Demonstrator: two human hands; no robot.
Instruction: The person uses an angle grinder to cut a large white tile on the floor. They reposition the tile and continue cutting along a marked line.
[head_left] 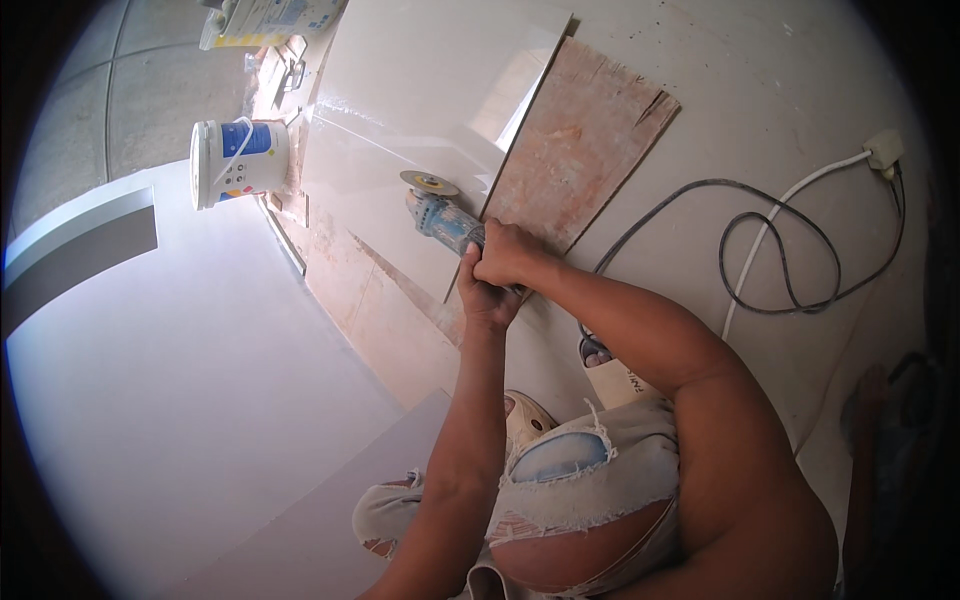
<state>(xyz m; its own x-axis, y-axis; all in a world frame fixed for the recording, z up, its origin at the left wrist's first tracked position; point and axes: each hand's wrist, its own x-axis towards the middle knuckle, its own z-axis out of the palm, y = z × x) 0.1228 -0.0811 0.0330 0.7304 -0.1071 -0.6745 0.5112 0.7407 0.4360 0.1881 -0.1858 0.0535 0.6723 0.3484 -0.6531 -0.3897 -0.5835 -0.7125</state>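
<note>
A blue, dust-covered angle grinder (440, 220) with a round cutting disc (430, 183) is held in both my hands over a large, glossy, pale tile (390, 90). My left hand (488, 296) wraps the rear of its body from below. Beside it, my right hand (508, 254) closes around the handle end from the right. A thin white line runs across the tile from the disc's side toward the left edge, with white dust near its far end. Whether the disc touches the tile or spins, I cannot tell.
The tile lies over worn reddish boards (580, 140). A white bucket (245, 160) stands at the left, and another bucket (275, 22) is farther back. At right, a black cable (740, 290) loops on the floor to a pale socket block (884, 152). My sandalled feet are close by.
</note>
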